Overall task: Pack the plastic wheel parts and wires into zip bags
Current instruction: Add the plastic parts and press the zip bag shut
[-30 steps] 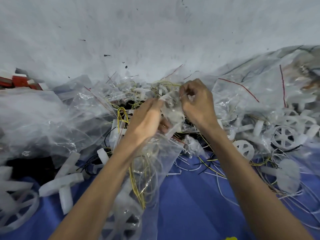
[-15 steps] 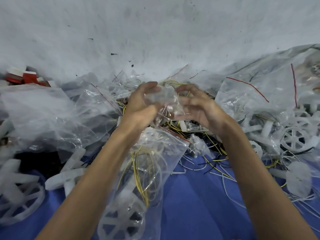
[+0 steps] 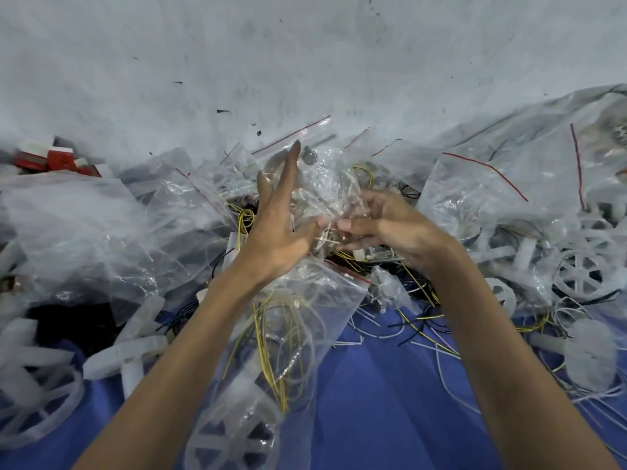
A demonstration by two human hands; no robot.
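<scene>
Left hand (image 3: 275,228), fingers straight and spread, touches a crumpled clear bag (image 3: 320,184) above the pile. Right hand (image 3: 385,227) curls at its lower edge, grip unclear. A filled bag (image 3: 305,337) lies beneath on blue cloth (image 3: 390,401).

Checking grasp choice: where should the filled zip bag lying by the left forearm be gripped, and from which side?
Probably pinch the zip bag at its flat mouth by the red zip strip, coming from the right; the left forearm blocks its left side, and the wheel and wires weigh its near end.
</scene>
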